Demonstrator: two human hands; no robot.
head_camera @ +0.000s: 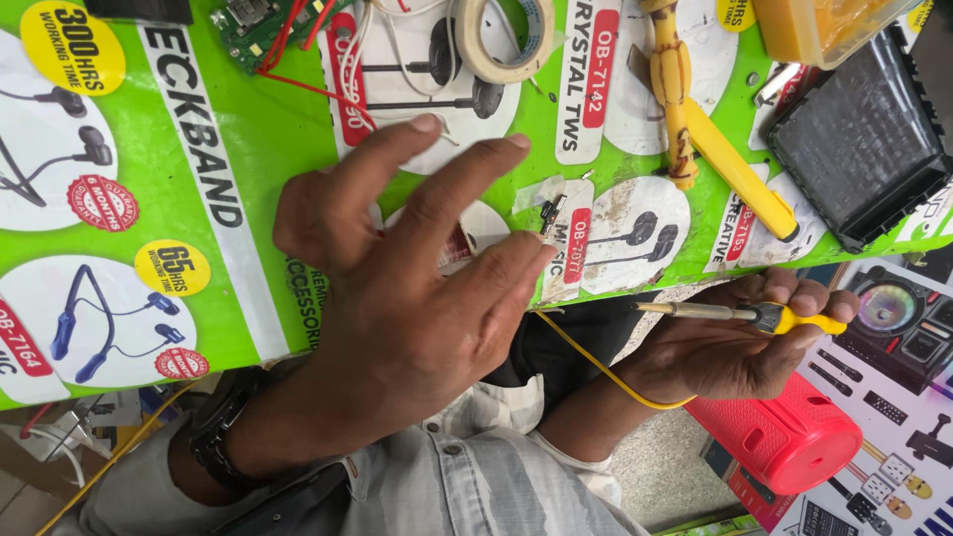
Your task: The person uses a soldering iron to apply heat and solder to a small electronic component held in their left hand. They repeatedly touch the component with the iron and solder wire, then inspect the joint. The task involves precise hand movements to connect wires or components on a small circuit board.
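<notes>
1. At frame centre, the left hand (417,288) is hovering over the green printed worktop (248,139), fingers spread and gripping nothing; its fingertips are pointing toward 2 o'clock, just beside a small metal part (549,214) lying on the worktop.
2. At 4 o'clock, the right hand (730,342) is clamping a yellow-handled soldering iron (745,315), tip pointing toward 9 o'clock, yellow cord (596,362) trailing under the wrist.
3. Below that hand, a red cylindrical speaker (784,442) is lying.
4. At 12 o'clock, a masking tape roll (506,40) is resting.
5. At 1 o'clock, a yellow tool (730,169) is lying.
6. At 2 o'clock, a black ribbed case (859,139) is sitting.
7. At 11 o'clock, a green circuit board (263,25) is lying.
</notes>
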